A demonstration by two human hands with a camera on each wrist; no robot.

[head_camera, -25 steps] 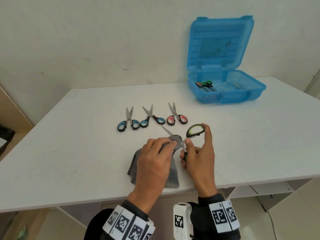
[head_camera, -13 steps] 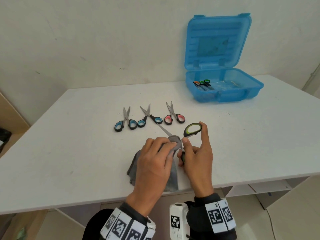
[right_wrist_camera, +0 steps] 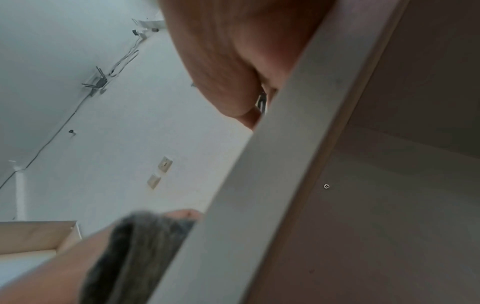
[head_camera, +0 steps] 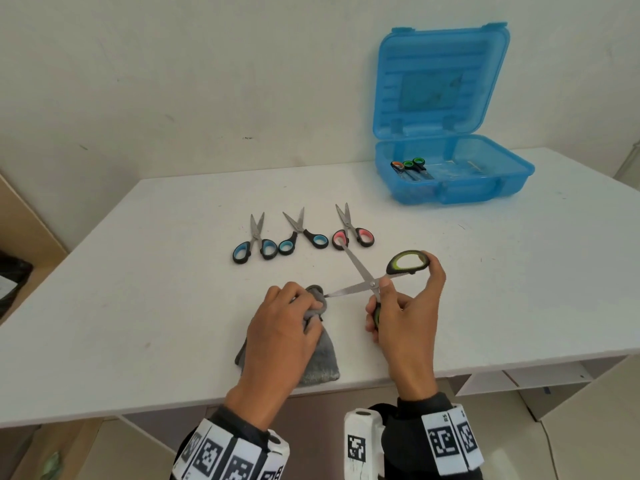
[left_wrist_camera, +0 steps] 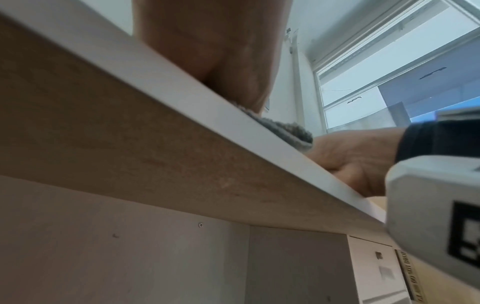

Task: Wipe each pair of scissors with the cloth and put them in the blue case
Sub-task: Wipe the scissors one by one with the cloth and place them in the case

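In the head view my right hand grips green-handled scissors with the blades spread wide. One handle loop is up by my fingertips, the other is in my palm. My left hand pinches the grey cloth around the tip of the blade that points left. The rest of the cloth lies on the white table. Three more pairs lie in a row behind: two blue-handled scissors and red-handled scissors. The blue case stands open at the back right with scissors inside. Both wrist views look up from below the table edge.
The table's front edge runs just under my wrists, with shelving beneath it. A wall stands behind the table. A dark bag sits on the floor at the far left.
My left hand has slid the cloth leftward along the blade, from the pivot to the tip. The scissors have opened wider and the hands have moved apart.
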